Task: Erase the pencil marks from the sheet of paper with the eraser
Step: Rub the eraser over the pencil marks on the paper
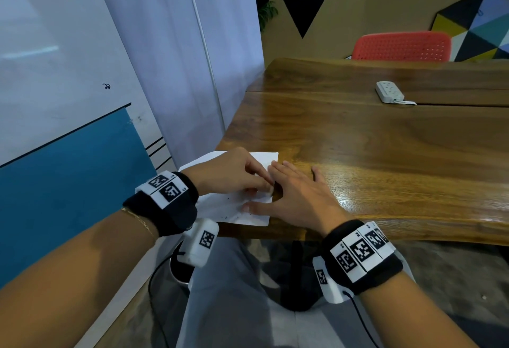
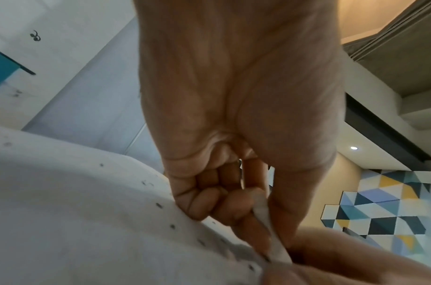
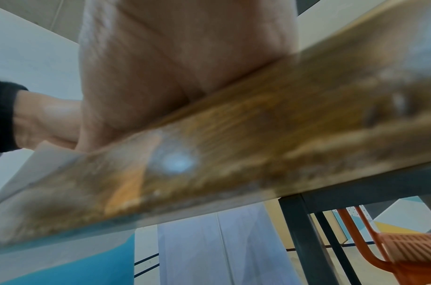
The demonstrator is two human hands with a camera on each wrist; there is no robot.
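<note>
Plainly pinched in the left hand (image 1: 234, 174): a small white eraser (image 2: 274, 243), thumb on one side and fingertips (image 2: 246, 229) on the other, its lower end pressed onto the sheet of paper (image 1: 234, 210). Scattered just wrist-side of those fingertips, dark pencil marks (image 1: 234, 211) and specks, so erasing probably well short of done. Lying near the front corner of the wooden table (image 1: 385, 155), with part of the sheet apparently hanging past the table's edge below the left wrist.

Pressed flat just beside the eraser, the right hand (image 1: 300, 196): fingers straight and spread, thumb on the paper near the marks, palm and outer fingers on bare wood. Gripping nothing.

Likely trouble: crumpling or tearing if a stroke runs toward the unsupported overhang, since only the near right edge seems pinned. Also smearing of graphite under the thumb, and a slip of so small an eraser out of a three-finger pinch under hard pressure.

Left wrist raised and bent over the sheet, remaining fingers curled under; right forearm low, heel of the hand down on the table.
</note>
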